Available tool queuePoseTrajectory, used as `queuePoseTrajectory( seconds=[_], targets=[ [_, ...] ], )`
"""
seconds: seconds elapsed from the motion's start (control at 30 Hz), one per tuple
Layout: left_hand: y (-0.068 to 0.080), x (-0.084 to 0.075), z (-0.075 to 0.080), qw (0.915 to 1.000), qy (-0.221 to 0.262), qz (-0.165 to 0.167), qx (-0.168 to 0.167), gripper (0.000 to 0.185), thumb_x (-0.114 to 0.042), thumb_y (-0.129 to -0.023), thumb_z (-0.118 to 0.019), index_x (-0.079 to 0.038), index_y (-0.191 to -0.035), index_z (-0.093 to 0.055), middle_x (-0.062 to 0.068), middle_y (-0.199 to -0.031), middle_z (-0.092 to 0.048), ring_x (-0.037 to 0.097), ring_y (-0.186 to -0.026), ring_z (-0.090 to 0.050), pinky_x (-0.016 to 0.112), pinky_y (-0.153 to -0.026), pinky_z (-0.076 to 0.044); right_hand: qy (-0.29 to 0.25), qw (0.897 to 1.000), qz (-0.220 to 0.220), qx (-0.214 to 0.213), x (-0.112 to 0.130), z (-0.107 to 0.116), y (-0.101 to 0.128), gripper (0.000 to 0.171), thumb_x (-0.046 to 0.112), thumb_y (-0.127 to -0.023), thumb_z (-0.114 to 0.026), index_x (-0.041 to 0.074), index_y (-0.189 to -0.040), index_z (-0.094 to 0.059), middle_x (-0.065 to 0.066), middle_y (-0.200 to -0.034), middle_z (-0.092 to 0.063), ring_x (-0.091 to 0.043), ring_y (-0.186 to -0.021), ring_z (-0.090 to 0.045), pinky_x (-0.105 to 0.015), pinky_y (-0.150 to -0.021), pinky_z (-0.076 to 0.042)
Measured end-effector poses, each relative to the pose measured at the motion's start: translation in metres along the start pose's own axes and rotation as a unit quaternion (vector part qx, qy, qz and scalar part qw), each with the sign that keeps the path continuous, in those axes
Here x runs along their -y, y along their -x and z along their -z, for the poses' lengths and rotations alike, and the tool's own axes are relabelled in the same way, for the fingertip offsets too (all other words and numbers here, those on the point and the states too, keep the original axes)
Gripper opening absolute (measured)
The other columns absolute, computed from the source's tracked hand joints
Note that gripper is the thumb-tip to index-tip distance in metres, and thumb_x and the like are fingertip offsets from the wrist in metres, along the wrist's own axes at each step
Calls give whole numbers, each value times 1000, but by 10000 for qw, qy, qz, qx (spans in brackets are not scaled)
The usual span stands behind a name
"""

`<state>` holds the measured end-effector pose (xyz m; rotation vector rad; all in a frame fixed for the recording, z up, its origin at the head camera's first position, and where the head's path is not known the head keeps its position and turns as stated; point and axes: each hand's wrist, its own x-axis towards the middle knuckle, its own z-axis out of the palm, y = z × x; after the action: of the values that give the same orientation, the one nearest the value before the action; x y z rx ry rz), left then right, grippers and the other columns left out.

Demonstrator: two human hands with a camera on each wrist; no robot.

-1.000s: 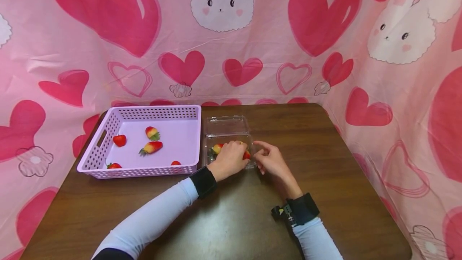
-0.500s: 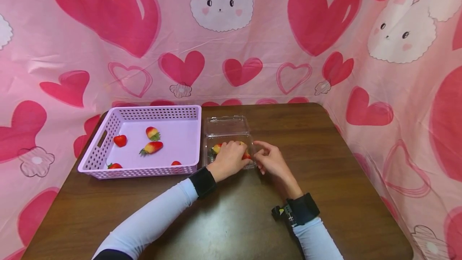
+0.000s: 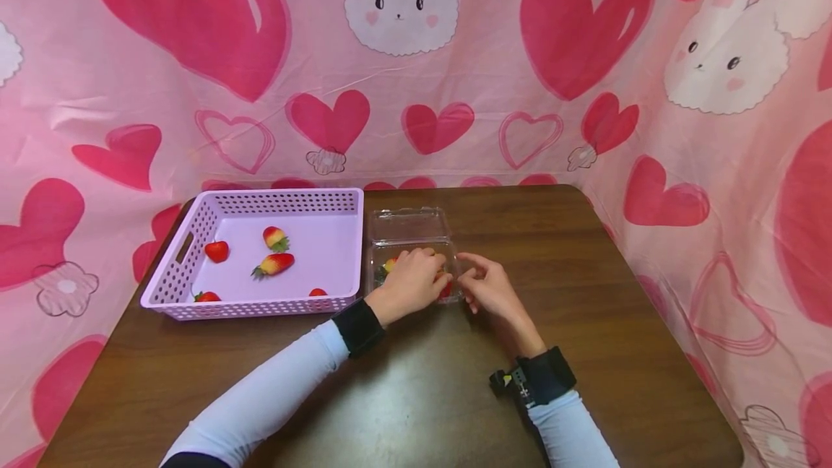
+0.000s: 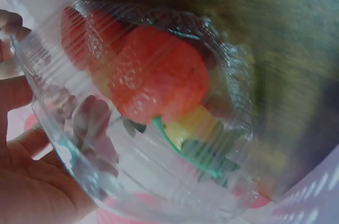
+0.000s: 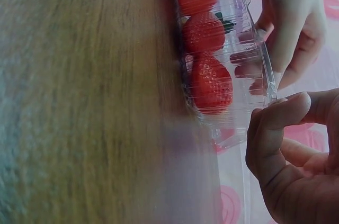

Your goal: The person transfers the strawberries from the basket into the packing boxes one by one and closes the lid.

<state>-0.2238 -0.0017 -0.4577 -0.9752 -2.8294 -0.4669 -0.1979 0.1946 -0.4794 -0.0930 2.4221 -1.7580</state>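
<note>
Two hands work at one clear plastic clamshell box [image 3: 411, 266] on the brown table [image 3: 585, 273]. Left hand [image 3: 411, 282] reaches into the box from above, fingers [image 5: 288, 38] curled down among the strawberries [image 5: 211, 83]; whether they pinch a berry cannot be told (the hand hides its own fingertips in the head view). Right hand [image 3: 489, 287] sits just beside the box's right edge, fingers loosely curled, index tip at or very near the rim, gripping nothing visible. Box lid lies open beyond the left hand. Lilac perforated basket [image 3: 195, 237] stands just left of the left hand and holds loose strawberries [image 3: 276, 263], well apart from one another.
</note>
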Motion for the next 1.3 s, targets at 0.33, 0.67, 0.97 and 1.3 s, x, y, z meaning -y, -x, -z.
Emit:
queuePoseTrajectory(
  seconds=[0.33, 0.67, 0.97, 1.3],
  targets=[
    [3, 9, 14, 9996, 191, 81, -176, 24, -26, -98, -74, -7, -112, -77, 8, -97, -72, 28, -90, -71, 45, -87, -57, 26, 9999, -69, 108, 1, 1, 1, 46, 0, -100, -60, 0, -146, -56, -9, -69, -59, -19, -48, -52, -29, -48, -51],
    [-1, 16, 31, 9984, 386, 314, -286, 26, -26, -98, -74, -6, -114, -76, 6, -89, -68, 23, -78, -66, 39, -75, -58, -57, 9997, -135, 177, 3, 2, 3, 48, 3, -102, -61, 1, -149, -54, -10, -71, -60, -20, -49, -52, -29, -49, -51],
    [-5, 26, 50, 9948, 744, 571, -384, 30, -25, -97, -77, -5, -119, -76, 11, -104, -74, 26, -89, -71, 40, -83, -60, -11, 9998, -184, 70, 1, 1, 1, 45, 3, -101, -62, 3, -146, -57, -11, -72, -60, -20, -50, -52, -29, -50, -52],
    [-5, 37, 66, 9930, 810, 636, -582, 29, -23, -98, -75, -4, -119, -75, 13, -107, -73, 28, -92, -71, 44, -86, -60, -27, 9999, -161, 55, 0, 1, 1, 45, 4, -101, -61, 3, -146, -57, -11, -70, -59, -20, -49, -52, -29, -49, -51]
  ],
)
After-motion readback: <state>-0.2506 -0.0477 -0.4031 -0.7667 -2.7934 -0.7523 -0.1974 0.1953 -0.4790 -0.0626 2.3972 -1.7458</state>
